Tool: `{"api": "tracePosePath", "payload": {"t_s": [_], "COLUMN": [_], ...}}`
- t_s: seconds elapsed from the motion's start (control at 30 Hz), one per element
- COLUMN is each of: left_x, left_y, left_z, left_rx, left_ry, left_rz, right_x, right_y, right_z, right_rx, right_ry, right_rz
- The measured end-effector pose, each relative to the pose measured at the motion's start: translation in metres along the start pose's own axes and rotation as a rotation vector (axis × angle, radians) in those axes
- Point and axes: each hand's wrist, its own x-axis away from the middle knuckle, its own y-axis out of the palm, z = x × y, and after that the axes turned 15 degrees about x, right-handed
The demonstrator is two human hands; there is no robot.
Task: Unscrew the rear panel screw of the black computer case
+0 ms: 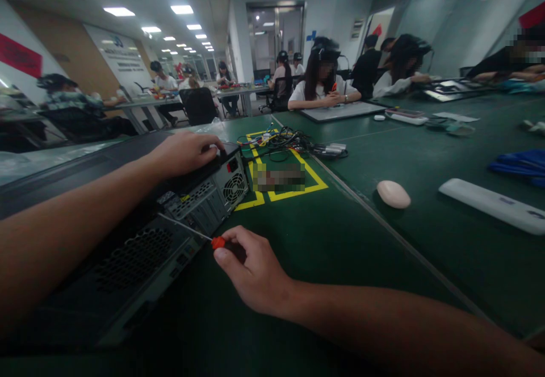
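A black desktop computer case point(200, 195) lies on its side at the left, its back panel with vents and a fan grille turned towards the right. Across its upper side reaches my left hand point(187, 151), fingers bent and gripping at the back edge of the case. My right hand point(255, 266) is closed round a screwdriver point(218, 243) with a red handle. The thin metal shaft points left, and its tip meets the case's back panel near the expansion slots. Most of the handle is hidden in my palm.
Beyond the case, a tangle of cables point(293, 139) lies by yellow tape point(298, 195) on the green table point(340, 241). Farther right are a pale egg-shaped object point(393, 194), a long white device point(494, 204) and blue cloth point(522, 166). Several people sit at tables behind.
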Motion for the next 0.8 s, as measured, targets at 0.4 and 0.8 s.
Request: {"api": "tracePosePath", "payload": {"t_s": [0.4, 0.8], "left_x": [-0.001, 0.003], "left_y": [0.002, -0.003], "left_z": [-0.002, 0.007], "left_rx": [-0.004, 0.029], "left_ry": [-0.005, -0.006], "left_rz": [0.002, -0.004], "right_x": [-0.001, -0.002], "right_y": [0.000, 0.002], "right_z": [0.000, 0.002], "right_rx": [0.012, 0.001], "right_ry": [0.034, 0.022], "right_rz": [0.001, 0.011]}}
